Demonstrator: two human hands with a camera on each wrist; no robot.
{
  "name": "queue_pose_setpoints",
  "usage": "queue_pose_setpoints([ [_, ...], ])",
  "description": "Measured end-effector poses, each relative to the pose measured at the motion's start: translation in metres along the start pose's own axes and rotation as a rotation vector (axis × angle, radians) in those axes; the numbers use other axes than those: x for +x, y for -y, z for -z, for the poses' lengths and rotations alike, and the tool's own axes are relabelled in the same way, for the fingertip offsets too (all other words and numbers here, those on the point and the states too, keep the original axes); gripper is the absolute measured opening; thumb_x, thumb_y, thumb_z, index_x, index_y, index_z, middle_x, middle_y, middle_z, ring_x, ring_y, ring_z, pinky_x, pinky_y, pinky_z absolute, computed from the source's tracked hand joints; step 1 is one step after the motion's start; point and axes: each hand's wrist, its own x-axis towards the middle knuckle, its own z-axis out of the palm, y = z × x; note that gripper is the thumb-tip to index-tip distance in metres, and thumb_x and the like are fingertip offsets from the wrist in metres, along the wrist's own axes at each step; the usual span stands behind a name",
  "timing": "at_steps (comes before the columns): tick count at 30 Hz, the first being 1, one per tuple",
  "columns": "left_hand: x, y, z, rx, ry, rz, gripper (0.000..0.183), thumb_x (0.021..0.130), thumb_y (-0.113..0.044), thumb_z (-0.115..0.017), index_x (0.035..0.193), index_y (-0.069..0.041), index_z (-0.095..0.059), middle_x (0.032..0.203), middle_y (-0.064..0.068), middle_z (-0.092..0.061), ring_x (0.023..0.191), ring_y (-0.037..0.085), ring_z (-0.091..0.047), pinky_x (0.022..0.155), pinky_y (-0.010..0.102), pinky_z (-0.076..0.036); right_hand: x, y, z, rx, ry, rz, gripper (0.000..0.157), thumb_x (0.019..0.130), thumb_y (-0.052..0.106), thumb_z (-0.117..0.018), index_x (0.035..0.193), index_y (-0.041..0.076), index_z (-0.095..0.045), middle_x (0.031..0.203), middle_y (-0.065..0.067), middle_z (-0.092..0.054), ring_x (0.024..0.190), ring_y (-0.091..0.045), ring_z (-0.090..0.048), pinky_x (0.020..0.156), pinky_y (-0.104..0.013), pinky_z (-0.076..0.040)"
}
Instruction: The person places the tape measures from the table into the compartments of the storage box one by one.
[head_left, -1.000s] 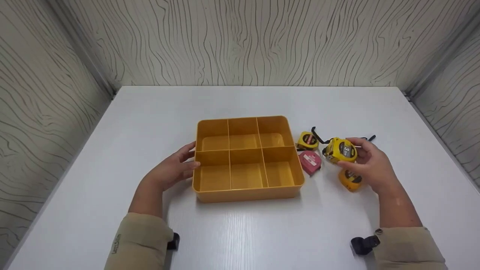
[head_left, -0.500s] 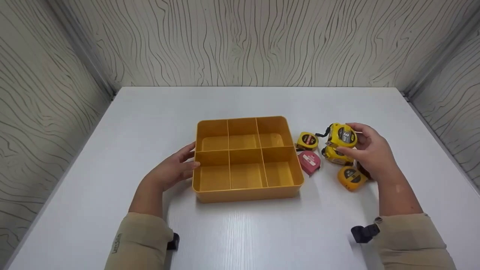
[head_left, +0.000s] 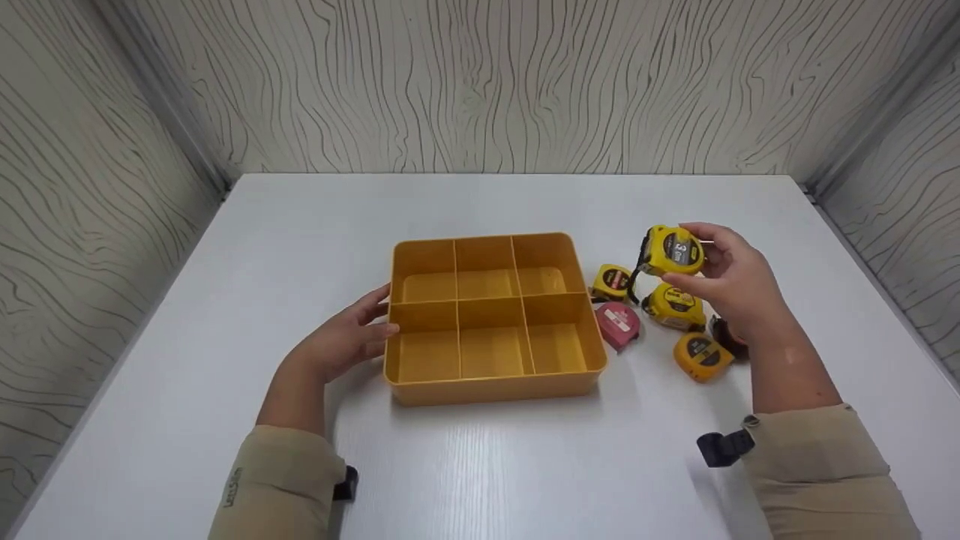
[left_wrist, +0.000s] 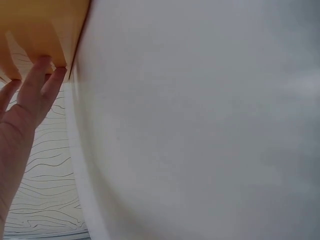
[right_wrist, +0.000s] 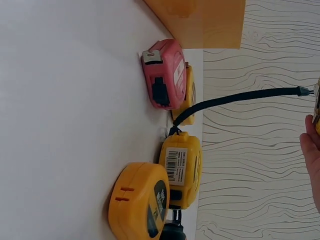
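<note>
My right hand point(head_left: 739, 281) holds a yellow tape measure point(head_left: 673, 250) in the air between thumb and fingers, its black strap point(right_wrist: 240, 101) hanging down. Below lie another yellow tape measure point(head_left: 675, 306), an orange one point(head_left: 702, 356) and a dark one point(head_left: 727, 335) partly hidden by the hand. A pink tape measure point(head_left: 618, 324) and a small yellow one point(head_left: 613, 282) lie close to the right wall of an orange six-compartment box point(head_left: 495, 390). My left hand point(head_left: 341, 337) rests against the box's left wall, fingers nearly straight; in the left wrist view its fingertips point(left_wrist: 42, 62) touch the outer wall.
Everything stands on a white table point(head_left: 480, 465). Wood-grain panels point(head_left: 480, 90) enclose it at the back and both sides. Dark wrist devices point(head_left: 724, 448) sit at both sleeve cuffs. The box's dividers point(head_left: 491, 299) stand between its bare compartments.
My right hand has lifted the yellow tape measure up and away from the group, uncovering the other yellow one beneath. The left hand and the box have stayed in place.
</note>
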Motion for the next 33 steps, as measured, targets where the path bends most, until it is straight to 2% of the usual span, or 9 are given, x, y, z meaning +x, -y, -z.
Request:
queue_pose_setpoints([
  [6,0.0,0.0,-0.001,-0.011,0.01,-0.012,0.074,0.083,-0.015,-0.067,0.142,-0.035,-0.029,0.141,-0.004,-0.033,0.121,0.019,-0.048,0.093,0.033,-0.046,0.007,0.013,-0.002,-0.003,0.008,0.058,0.074,0.077,0.034,-0.072,0.138,0.014,-0.034,0.126,-0.009,-0.045,0.115,-0.023,-0.049,0.083,-0.013,-0.046],
  [11,0.0,-0.001,0.0,-0.029,0.016,-0.017,0.079,0.078,-0.018,-0.072,0.142,-0.034,-0.029,0.14,-0.004,-0.034,0.119,0.019,-0.049,0.09,0.032,-0.047,0.012,0.025,-0.003,0.016,0.01,0.093,0.072,0.077,0.032,-0.072,0.137,0.016,-0.036,0.124,-0.006,-0.046,0.111,-0.019,-0.051,0.08,-0.012,-0.047],
  [20,0.001,0.0,0.0,0.008,0.011,-0.004,0.074,0.082,-0.018,-0.069,0.142,-0.035,-0.029,0.141,-0.005,-0.034,0.12,0.018,-0.048,0.091,0.032,-0.046,0.02,0.052,-0.003,0.013,-0.002,0.148,0.073,0.076,0.032,-0.072,0.137,0.017,-0.036,0.126,-0.005,-0.046,0.115,-0.02,-0.05,0.087,-0.016,-0.045],
  [33,-0.003,-0.004,-0.001,0.03,0.006,0.008,0.079,0.078,-0.024,-0.072,0.142,-0.035,-0.027,0.142,-0.005,-0.032,0.121,0.018,-0.047,0.093,0.033,-0.045,0.025,0.082,-0.009,0.039,0.02,0.211,0.071,0.076,0.027,-0.074,0.136,0.015,-0.038,0.128,-0.005,-0.045,0.117,-0.019,-0.049,0.091,-0.019,-0.044],
])
